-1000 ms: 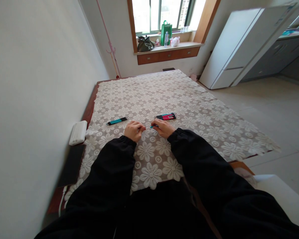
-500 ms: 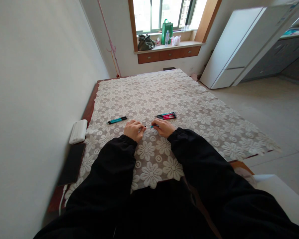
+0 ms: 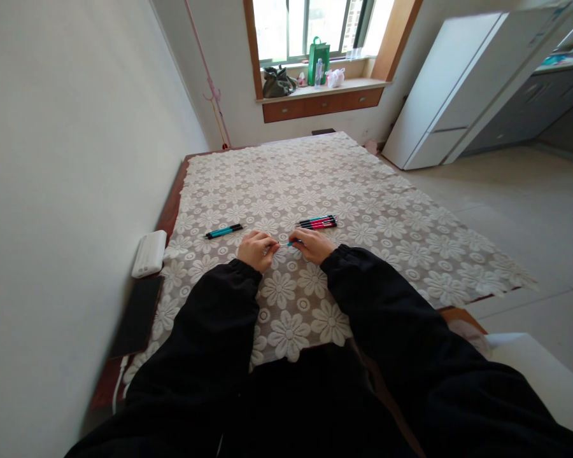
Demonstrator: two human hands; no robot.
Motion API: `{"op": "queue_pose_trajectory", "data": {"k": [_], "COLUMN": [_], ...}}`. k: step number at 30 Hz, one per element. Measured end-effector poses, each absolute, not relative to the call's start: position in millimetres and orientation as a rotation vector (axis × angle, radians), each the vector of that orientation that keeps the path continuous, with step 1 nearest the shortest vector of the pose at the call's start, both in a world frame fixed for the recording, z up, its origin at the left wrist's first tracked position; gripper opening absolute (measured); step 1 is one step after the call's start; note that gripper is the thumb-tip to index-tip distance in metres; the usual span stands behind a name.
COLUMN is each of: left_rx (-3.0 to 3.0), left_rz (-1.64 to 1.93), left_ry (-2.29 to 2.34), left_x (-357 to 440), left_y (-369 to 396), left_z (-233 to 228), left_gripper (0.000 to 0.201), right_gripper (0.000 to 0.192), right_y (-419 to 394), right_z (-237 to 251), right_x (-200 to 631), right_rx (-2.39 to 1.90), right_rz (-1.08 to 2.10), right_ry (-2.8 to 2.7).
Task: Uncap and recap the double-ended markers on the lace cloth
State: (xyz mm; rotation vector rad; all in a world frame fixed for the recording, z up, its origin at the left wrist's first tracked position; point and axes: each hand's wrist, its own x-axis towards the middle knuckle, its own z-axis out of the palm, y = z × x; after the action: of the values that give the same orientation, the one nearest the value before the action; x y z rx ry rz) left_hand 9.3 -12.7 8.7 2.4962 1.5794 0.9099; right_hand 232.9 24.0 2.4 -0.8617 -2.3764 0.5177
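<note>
Hardly anything has shifted since the earlier frames: both hands sit where they were, and the thin part between them looks a touch shorter, as if the two hands have drawn slightly closer.

From the head camera, the left hand (image 3: 256,248) and the right hand (image 3: 314,245) rest low on the lace cloth (image 3: 363,210) of the bench, wrists down, probably to steady fine work. Between them is a teal pen (image 3: 292,242), lying crosswise. The right grip is pinched shut on the teal barrel; the left grip is curled closed at the thin pale end that sticks out toward it, though what exactly those fingertips clamp is too small to tell. Holding each end in a separate hand suits pulling apart or pushing together along the pen's length.

Just beyond the right grip lies a bunch of pens (image 3: 318,222), red and black with a teal one, laid side by side within easy reach. Out past the left grip, well apart, a single teal pen (image 3: 224,231) lies alone, kept separate from the bunch. Further left, at the bench edge by the wall, sit a white box (image 3: 149,253) and a dark flat slab (image 3: 137,315).
</note>
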Motion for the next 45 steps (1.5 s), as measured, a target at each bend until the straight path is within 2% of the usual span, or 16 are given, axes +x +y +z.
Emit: {"op": "queue_pose_trajectory", "data": {"k": [45], "left_rx": [2.53], "left_rz": [0.89], "left_ry": [1.461], "left_x": [8.4], "left_y": [-10.2], "left_z": [3.5], "left_gripper": [0.018], "right_gripper": [0.013], "right_y": [23.9], "right_z": [2.4], "right_x": [234.5], "right_rx": [-0.862], "right_rz": [0.494], "right_ry": [-2.431]}}
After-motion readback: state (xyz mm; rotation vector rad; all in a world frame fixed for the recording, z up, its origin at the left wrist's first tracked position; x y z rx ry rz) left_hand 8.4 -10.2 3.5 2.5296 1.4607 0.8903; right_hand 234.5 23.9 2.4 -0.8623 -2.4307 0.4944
